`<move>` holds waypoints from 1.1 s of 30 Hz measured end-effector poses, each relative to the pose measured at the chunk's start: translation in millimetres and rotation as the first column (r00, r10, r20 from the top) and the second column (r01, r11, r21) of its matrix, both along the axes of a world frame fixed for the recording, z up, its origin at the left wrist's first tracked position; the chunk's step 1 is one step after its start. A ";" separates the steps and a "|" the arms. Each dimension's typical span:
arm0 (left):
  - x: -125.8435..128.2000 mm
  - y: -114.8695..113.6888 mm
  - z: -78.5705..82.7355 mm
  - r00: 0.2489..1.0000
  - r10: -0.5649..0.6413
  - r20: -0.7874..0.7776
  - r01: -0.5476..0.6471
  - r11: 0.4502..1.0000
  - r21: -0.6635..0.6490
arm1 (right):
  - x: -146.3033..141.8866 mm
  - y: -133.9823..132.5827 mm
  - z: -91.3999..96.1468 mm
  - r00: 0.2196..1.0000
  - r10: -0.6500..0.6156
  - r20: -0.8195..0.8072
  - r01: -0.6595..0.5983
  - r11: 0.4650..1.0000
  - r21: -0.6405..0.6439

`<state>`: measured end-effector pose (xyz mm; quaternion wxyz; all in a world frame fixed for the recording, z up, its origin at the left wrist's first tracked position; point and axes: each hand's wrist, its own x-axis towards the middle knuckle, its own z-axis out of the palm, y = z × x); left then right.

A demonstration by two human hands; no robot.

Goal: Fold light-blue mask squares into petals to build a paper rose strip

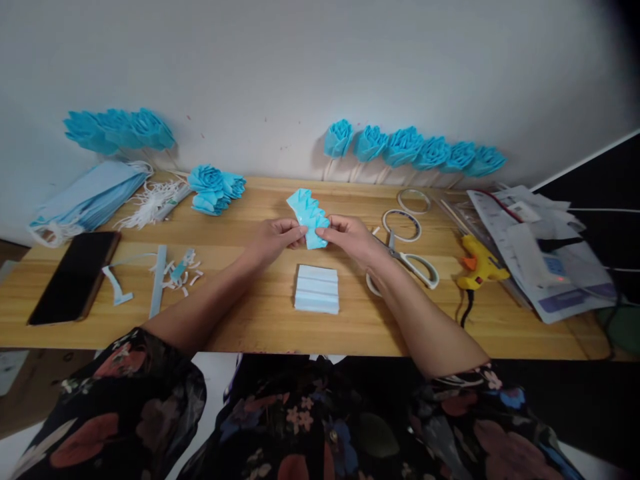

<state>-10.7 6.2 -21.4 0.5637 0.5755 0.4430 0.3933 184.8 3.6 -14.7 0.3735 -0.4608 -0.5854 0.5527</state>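
Observation:
Between my two hands is a strip of light blue, mask-like fabric (307, 208), its one edge cut or folded into pointed petals. My left hand (280, 235) pinches its lower left part between thumb and fingers. On the other side, my right hand (345, 233) grips the lower right part, the thumb lying over the fabric. Just below the hands, a square stack of pale blue pleated pieces (317, 289) lies on the wooden table (270, 320). White-handled scissors (413, 263) rest partly behind my right forearm.
Several blue fabric flowers on sticks (404, 147) lean at the wall, with more flowers (120, 129) at left. A mask pile (93, 197), phone (75, 277) and scraps (183, 270) lie left. Tape rolls (401, 225), a yellow glue gun (479, 261) and papers (575, 287) lie right.

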 end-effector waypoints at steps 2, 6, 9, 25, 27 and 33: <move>-1.6 1.4 -0.5 0.999 -0.032 -0.009 0.032 0.999 0.015 | 1.6 1.9 -1.8 1.000 0.007 0.000 -0.007 1.000 0.015; -4.9 4.1 -1.1 0.998 -0.067 -0.021 0.068 0.997 0.034 | 5.8 4.8 -3.6 0.999 0.034 0.022 -0.034 0.999 0.022; -6.7 5.1 -1.2 0.997 -0.078 -0.029 0.079 0.996 0.041 | 8.8 5.9 -2.8 0.998 0.047 0.051 -0.048 0.999 0.016; -5.8 6.8 -5.6 0.988 -0.078 -0.135 0.090 0.992 0.086 | 9.2 6.7 5.2 0.993 -0.104 -0.055 0.103 0.995 -0.015; -7.7 9.5 -6.2 0.987 -0.032 -0.159 0.045 0.996 0.081 | 10.2 8.4 4.4 0.985 -0.155 -0.079 0.154 0.988 -0.022; -18.2 22.8 -12.2 0.920 0.177 -0.349 -0.111 0.974 0.199 | 25.3 18.0 8.7 0.930 -0.331 -0.162 0.336 0.942 0.005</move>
